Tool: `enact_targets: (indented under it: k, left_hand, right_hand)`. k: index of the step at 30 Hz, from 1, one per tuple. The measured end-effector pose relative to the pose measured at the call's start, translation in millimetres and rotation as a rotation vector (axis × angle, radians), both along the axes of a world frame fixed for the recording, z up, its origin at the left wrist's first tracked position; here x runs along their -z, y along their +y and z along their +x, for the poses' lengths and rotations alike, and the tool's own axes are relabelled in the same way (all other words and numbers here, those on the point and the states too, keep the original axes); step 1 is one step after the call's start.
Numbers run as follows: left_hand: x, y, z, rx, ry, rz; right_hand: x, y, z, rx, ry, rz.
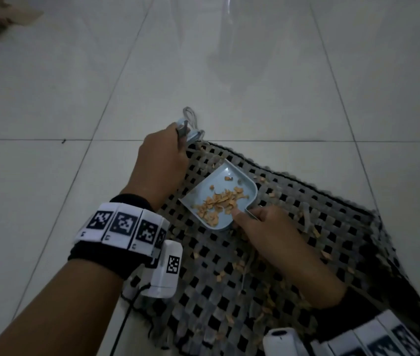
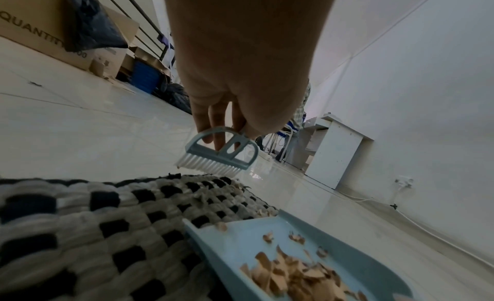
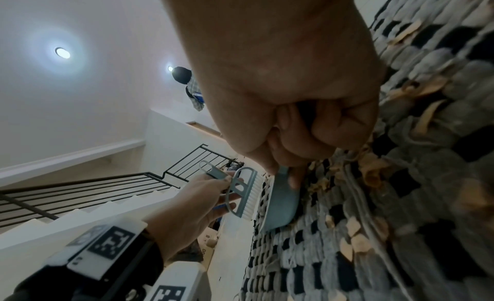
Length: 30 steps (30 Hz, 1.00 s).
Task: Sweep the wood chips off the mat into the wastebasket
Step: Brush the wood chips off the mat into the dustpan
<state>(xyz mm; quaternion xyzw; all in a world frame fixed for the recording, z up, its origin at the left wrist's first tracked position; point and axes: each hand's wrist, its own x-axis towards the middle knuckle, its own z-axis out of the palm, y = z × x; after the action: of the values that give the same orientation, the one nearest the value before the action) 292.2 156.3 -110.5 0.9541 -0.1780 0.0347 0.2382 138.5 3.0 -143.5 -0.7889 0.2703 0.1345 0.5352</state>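
A black-and-grey woven mat lies on the tiled floor with wood chips scattered over it. A light-blue dustpan rests on the mat's far part and holds a heap of chips. My right hand grips the dustpan's handle at its near corner. My left hand holds a small blue brush with white bristles just above the mat's far corner, bristles off the weave. The brush hangs left of the dustpan in the right wrist view. No wastebasket is in view.
Pale floor tiles surround the mat. Cardboard boxes and dark bags stand along the far left. A white cabinet and a wall socket with cable are to the right. A staircase with black railing rises nearby.
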Motion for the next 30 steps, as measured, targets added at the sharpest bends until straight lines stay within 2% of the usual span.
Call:
enact_targets:
  k: [8,14,18,21,25,30]
  left_hand:
    - [-9.5,2.1,-2.1,0.131,0.045,0.139]
    - [-29.7,10.9,-19.3,0.138,0.203,0.179]
    - [-39.5,10.9,-13.3,0.067,0.121,0.073]
    - [-30.4,-0.2,-2.4,0.042,0.041,0.028]
    - [-13.8,-14.7,-2.6,0.052,0.047,0.101]
    - [-12.3,-17.5,-25.5,0.127,0.107,0.121]
  right_hand:
    - [3.2,-3.0,-2.7,0.009,0.023,0.041]
    - [-3.7,-6.9,-5.1,0.012,0.054,0.054]
    - [-5.1,-9.2,-8.6,0.006,0.060,0.049]
    - [-3.3,-8.4,-9.5,-0.003,0.064,0.034]
    - [-3.8,-8.0,-10.1,0.004,0.066,0.037]
    - [-2.5,-9.7,-9.8,0.004,0.052,0.048]
